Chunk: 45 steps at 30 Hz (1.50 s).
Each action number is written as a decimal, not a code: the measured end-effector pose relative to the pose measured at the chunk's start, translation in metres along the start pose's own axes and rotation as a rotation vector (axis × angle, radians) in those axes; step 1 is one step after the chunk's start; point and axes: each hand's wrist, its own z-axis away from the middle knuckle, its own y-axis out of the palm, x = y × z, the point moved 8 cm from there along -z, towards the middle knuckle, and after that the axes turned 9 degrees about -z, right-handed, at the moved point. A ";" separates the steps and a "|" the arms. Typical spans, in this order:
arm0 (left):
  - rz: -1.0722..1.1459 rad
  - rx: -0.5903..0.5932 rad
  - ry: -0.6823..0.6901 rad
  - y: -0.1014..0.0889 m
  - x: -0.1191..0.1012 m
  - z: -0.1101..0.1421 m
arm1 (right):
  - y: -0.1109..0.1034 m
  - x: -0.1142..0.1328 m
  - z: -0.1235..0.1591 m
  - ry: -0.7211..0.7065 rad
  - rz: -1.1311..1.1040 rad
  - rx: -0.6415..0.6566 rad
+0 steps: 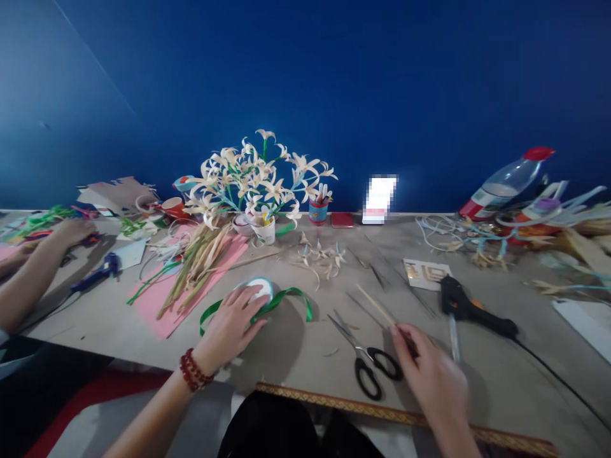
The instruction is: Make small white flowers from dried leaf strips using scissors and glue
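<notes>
My left hand (231, 324) lies over a roll of green ribbon (264, 287) with a white, blue-rimmed spool, fingers stretched and a little apart. A loop of green ribbon (300, 298) curls out on both sides of the hand. In a pinch between thumb and fingers, my right hand (429, 369) holds a thin pale stick (372, 302) that points up and left. Left of that hand, black-handled scissors (365, 359) rest on the table with blades apart. A black glue gun (470, 308) lies to its right.
White artificial flowers (267, 184) stand in a cup behind. Dried husks (200, 254) lie on pink paper (165, 321). A bottle (501, 184) leans at the right. Another person's hand (74, 232) works at the left, near a blue glue gun (98, 273). A patterned strip (334, 402) runs along the table edge.
</notes>
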 end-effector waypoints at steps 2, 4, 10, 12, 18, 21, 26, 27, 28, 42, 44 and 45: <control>-0.064 0.002 -0.010 0.005 0.002 0.000 | -0.001 0.001 0.000 0.003 -0.014 -0.002; -0.100 0.006 -0.007 0.011 0.007 0.001 | -0.002 0.001 0.000 -0.002 -0.022 -0.020; -0.155 -0.010 -0.058 0.018 0.032 0.005 | -0.003 0.002 -0.001 -0.034 -0.041 -0.033; -0.163 0.002 -0.080 0.021 0.034 0.007 | -0.003 0.002 -0.001 -0.040 -0.042 -0.036; -0.126 0.017 -0.084 0.030 0.023 0.004 | -0.002 0.000 -0.001 -0.024 -0.033 -0.023; -0.094 0.016 -0.059 0.032 0.020 -0.003 | -0.002 0.001 0.000 -0.037 -0.025 -0.019; -0.048 -0.001 -0.017 0.030 0.014 -0.011 | -0.002 0.001 0.000 -0.057 -0.017 -0.035; -0.035 0.000 -0.008 0.028 0.012 -0.011 | -0.002 0.001 0.000 -0.063 -0.013 -0.040; -0.023 0.001 -0.001 0.027 0.010 -0.011 | -0.002 0.002 0.000 -0.068 -0.010 -0.043; 0.045 -0.022 0.070 0.013 -0.035 0.007 | 0.005 -0.006 -0.002 0.031 -0.039 0.047; 0.038 -0.020 0.064 0.014 -0.035 0.011 | 0.004 -0.007 -0.002 0.030 -0.046 0.036; 0.034 -0.024 0.062 0.014 -0.033 0.013 | 0.003 -0.007 -0.001 0.026 -0.047 0.030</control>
